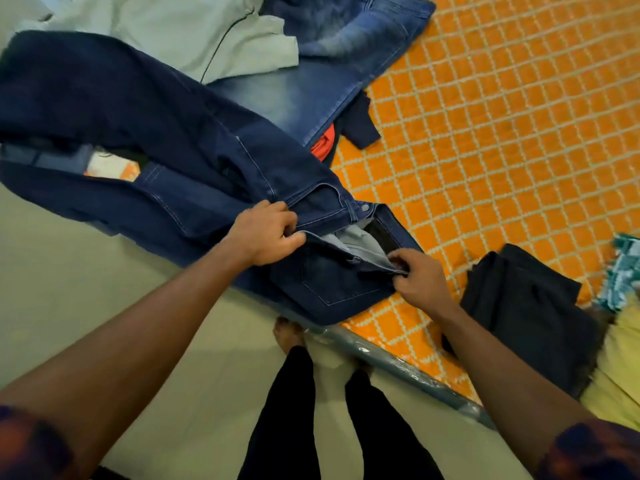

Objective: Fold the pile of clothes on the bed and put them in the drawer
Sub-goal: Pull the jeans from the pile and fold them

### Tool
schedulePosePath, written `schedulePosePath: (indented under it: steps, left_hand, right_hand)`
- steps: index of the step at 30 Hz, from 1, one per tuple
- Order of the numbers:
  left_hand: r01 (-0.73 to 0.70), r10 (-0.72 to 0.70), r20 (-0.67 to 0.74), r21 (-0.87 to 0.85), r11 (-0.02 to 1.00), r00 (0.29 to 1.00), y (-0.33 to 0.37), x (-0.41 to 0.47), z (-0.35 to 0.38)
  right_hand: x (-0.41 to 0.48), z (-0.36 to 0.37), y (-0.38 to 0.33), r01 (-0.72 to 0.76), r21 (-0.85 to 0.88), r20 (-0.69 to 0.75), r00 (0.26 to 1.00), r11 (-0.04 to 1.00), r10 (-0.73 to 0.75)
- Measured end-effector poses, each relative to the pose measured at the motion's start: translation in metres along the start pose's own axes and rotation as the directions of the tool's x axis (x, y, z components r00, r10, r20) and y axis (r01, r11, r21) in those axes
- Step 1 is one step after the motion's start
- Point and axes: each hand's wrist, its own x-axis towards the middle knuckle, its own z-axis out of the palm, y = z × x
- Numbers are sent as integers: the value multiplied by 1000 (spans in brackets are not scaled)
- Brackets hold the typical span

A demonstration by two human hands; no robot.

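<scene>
Dark jeans [180, 161] at bed [502, 133] edge, legs trailing off | left hand [266, 233] and right hand [420, 280] apart, each pinching waistband | heavy, limp denim, likely unslippery; hold waistband corners.

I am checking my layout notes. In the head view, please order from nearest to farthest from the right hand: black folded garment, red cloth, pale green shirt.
1. Black folded garment, just right of the right hand, which pinches the dark blue jeans.
2. Red cloth, up and left, under the faded jeans.
3. Pale green shirt, top left.
</scene>
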Motion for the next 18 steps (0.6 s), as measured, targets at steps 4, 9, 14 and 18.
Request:
schedulePosePath:
  steps: [4, 9, 14, 18]
  left_hand:
    - [184, -187, 40, 70, 980, 982, 20, 3, 8]
    - [351, -342, -79, 244, 904, 936, 34, -6, 37]
    - [301, -276, -120, 367, 880, 954, 37, -10, 46]
    - [298, -284, -97, 414, 860, 954, 45, -7, 54]
  right_hand:
    - [-24, 9, -4, -173, 278, -2, 984, 945, 181]
    - [-36, 20, -13, -327, 337, -174, 900, 883, 399]
    - [-33, 20, 5, -542, 349, -148, 774, 764, 616]
    - [-54, 28, 17, -565, 380, 52, 803, 732, 593]
